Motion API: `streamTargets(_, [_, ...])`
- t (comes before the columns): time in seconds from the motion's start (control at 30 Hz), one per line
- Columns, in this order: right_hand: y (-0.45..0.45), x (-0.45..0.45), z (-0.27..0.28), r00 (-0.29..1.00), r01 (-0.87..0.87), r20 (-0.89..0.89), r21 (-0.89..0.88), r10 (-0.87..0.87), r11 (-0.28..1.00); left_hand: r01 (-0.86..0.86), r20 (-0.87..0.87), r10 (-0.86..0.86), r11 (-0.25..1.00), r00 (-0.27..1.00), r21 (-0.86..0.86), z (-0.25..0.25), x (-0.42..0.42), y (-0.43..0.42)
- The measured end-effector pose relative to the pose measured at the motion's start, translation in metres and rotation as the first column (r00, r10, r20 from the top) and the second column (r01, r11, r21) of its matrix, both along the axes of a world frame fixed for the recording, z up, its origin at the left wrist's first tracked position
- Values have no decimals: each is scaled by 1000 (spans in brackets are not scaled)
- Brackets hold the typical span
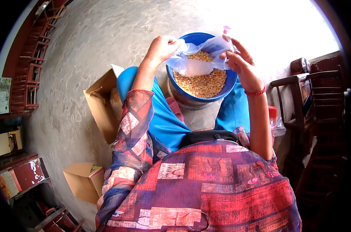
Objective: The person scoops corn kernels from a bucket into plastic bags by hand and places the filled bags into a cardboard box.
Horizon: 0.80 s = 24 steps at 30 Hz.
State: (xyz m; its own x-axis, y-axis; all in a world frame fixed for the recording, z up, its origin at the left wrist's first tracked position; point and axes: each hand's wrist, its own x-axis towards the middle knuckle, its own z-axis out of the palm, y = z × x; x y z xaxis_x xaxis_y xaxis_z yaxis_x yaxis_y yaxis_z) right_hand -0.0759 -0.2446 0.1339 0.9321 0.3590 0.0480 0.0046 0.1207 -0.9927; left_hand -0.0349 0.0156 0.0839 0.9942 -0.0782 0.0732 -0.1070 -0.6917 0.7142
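Observation:
A clear plastic bag (191,65) is stretched between my two hands over a blue basin (230,83). Yellow corn kernels (200,86) fill the basin's lower part, and more kernels show at the bag's mouth. My left hand (164,47) pinches the bag's left edge, its fingers closed. On the other side my right hand (243,63) grips the bag's right edge between thumb and fingers, with a red bracelet at the wrist. The basin rests on a round metal container (191,103) between my knees.
An open cardboard box (100,106) stands left of my leg, and a smaller box (82,181) lies lower left. Dark wooden chairs (299,96) are at the right. More wooden furniture (32,77) lines the left side. A pink slipper (174,108) shows beside the metal container.

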Motion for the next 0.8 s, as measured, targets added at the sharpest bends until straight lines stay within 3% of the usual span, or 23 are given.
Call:
streamTargets(0.03, [-2, 2, -4, 1000, -5, -20, -29, 5, 1000, 0, 1, 0, 1000, 1000, -1, 2, -1, 0])
streamTargets(0.1, [-3, 4, -8, 999, -9, -37, -56, 7, 998, -101, -236, -11, 885, 972, -455, 10, -3, 1])
streamTargets(0.13, [-4, 4, -8, 1000, -4, -30, -30, 3, 1000, -97, -233, -13, 885, 972, -455, 13, -2, 3])
streamTargets(0.2, [-4, 2, -7, 1000, 1, -24, -4, -1, 1000, -70, -163, -131, 526, 978, -848, 21, -3, 4])
streamTargets(0.3, [3, 3, 2, 1000, -15, 23, 79, 14, 997, -30, -59, -53, 430, 997, -902, 30, -6, -2])
streamTargets(0.37, [4, 11, 7, 994, -39, 103, -5, 39, 999, 24, 36, 25, 368, 999, -930, 27, -4, 0])
streamTargets(0.5, [14, 11, 20, 957, 14, 291, -61, 4, 998, 183, 206, 33, 340, 978, -922, 33, -5, 3])
streamTargets(0.67, [6, 0, 20, 942, 68, 330, -24, -56, 997, 182, 188, -16, 344, 982, -921, 41, -15, 5])
streamTargets(0.73, [-5, -7, 16, 988, -32, 149, -118, 49, 993, 193, 102, -182, 599, 978, -777, 42, -18, 8])
streamTargets(0.8, [-13, -11, 4, 995, -72, 52, -147, 80, 986, 216, 34, -264, 701, 964, -679, 45, -22, 0])
